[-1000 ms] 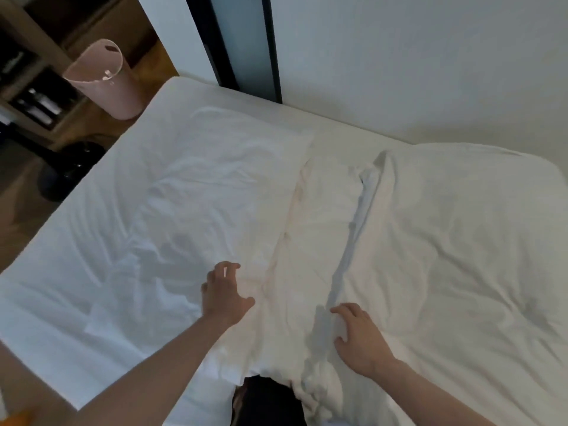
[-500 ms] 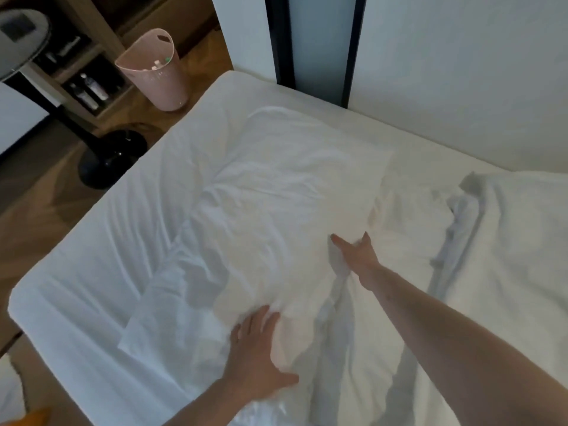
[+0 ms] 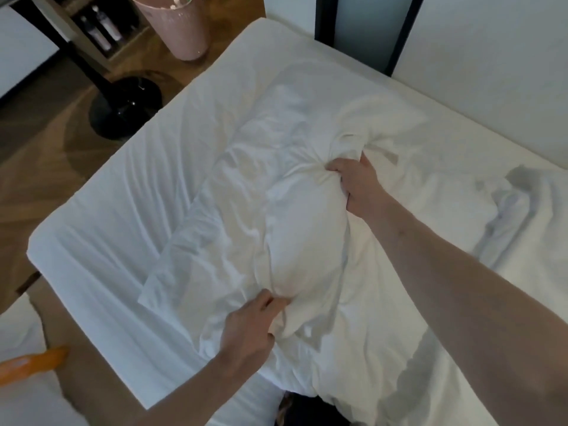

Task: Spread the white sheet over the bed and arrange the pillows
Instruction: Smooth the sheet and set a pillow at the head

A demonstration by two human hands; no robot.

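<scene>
The pillow (image 3: 295, 216) lies in the middle of the bed (image 3: 101, 241), on the white sheet (image 3: 172, 149) that already covers the mattress. At the pillow's near edge, the left hand (image 3: 249, 330) grasps a bunch of its cover, fingers curled into the fabric. At its far right corner, the right hand (image 3: 356, 182) clenches another fistful. The step in hand looks like arranging the pillow. The next move probably calls for both hands lifting together and carrying it toward the head of the bed. Beyond the pillow, past the bed's far corner, a pink bin (image 3: 175, 26) stands on the floor.
</scene>
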